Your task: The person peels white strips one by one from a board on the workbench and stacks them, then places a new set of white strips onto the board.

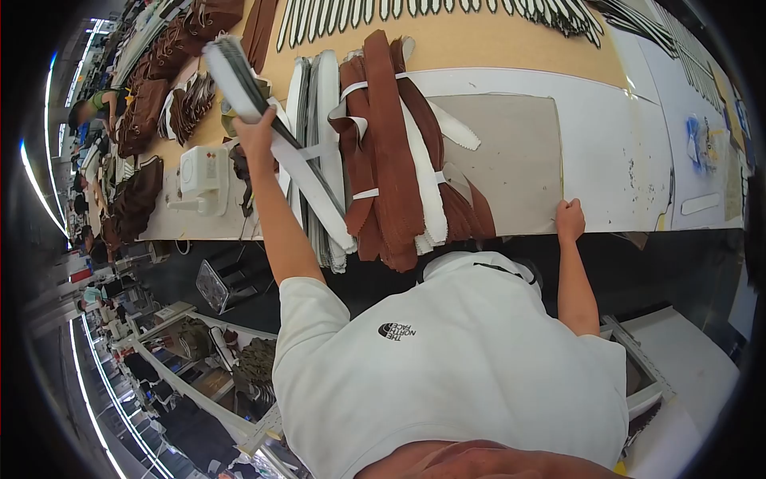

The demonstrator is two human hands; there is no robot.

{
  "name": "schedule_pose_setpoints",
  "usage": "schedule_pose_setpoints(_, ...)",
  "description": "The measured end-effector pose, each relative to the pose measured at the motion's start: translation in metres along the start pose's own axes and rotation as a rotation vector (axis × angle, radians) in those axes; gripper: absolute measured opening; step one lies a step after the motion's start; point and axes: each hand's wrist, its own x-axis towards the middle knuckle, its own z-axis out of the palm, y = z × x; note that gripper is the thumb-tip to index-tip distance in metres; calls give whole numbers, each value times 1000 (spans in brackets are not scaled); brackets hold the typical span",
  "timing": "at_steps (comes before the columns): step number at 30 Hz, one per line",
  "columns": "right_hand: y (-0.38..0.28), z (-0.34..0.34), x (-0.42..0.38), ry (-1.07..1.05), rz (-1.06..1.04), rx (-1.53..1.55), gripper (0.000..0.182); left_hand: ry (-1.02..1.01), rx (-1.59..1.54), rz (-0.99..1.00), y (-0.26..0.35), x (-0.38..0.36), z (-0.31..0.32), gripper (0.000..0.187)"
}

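My left hand (257, 140) is closed around a bundle of long white and dark grey strips (233, 76), lifted at a slant over the table. A pale band lies across the strips below my hand. Beneath and beside it are more white and grey strips (323, 104), laid lengthwise. To their right sit bundles of reddish-brown strips (391, 152), tied with white bands, with white strips (427, 184) among them. My right hand (569, 219) is closed at the table's front edge, by the near right corner of a grey board (511, 160); what its fingers grip is hidden.
Rows of white, dark-edged strips (383, 9) lie along the far side of the table. A white plastic container (204, 180) and brown bags (137, 191) are at the left. Below the front edge stand a stool (217, 283) and a shelf rack (195, 383). Another person (100, 104) is at far left.
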Motion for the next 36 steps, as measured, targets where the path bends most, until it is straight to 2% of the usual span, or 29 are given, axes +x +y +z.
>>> schedule_pose_setpoints(2,2,4,2,6,-3,6,27,-3,-181,150,21,0,-17,66)
schedule_pose_setpoints(4,1,1,0,-11,-1,9,27,95,-306,199,62,-14,-29,61)
schedule_pose_setpoints(7,3,2,1,-16,-8,17,27,216,-423,386,88,-2,-54,61)
schedule_pose_setpoints(10,9,6,6,-27,-26,19,28,209,-610,489,136,-15,-73,59)
schedule_pose_setpoints(11,12,6,8,-35,-34,18,29,194,-614,539,152,-23,-77,50)
schedule_pose_setpoints(14,13,-4,13,-143,-9,90,30,98,-649,646,199,-50,-80,59)
schedule_pose_setpoints(15,18,6,22,-168,-76,164,30,188,-474,659,202,-48,-84,59)
schedule_pose_setpoints(17,29,13,37,-177,-154,321,28,96,-572,539,223,-60,-77,50)
schedule_pose_setpoints(18,27,15,41,-173,-184,458,28,46,-588,550,235,-69,-69,48)
schedule_pose_setpoints(20,-12,-44,29,-174,-273,707,25,-55,-620,569,260,-88,-51,44)
schedule_pose_setpoints(21,-25,-62,30,-118,-381,817,24,-198,-659,604,280,-116,-34,47)
schedule_pose_setpoints(24,-53,-162,17,-227,-551,1125,30,-648,-816,650,328,-197,37,47)
schedule_pose_setpoints(25,-51,-200,10,-218,-624,1153,34,-796,-863,653,343,-227,55,45)
schedule_pose_setpoints(28,-13,-286,-4,-305,-801,1251,53,-1066,-845,616,373,-341,128,48)
schedule_pose_setpoints(29,8,-308,-4,-320,-865,1269,63,-1024,-762,585,376,-384,153,46)
schedule_pose_setpoints(30,29,-323,-2,-243,-898,1334,67,-978,-683,554,379,-425,177,44)
schedule_pose_setpoints(32,75,-349,3,-90,-969,1436,76,-1177,-355,519,393,-496,213,37)
schedule_pose_setpoints(34,121,-381,7,13,-899,1596,84,-1284,155,715,399,-552,251,31)
schedule_pose_setpoints(35,145,-394,7,172,-692,1481,81,-1390,210,761,408,-588,266,32)
schedule_pose_setpoints(36,171,-399,18,259,-588,1372,77,-1494,271,805,416,-624,278,33)
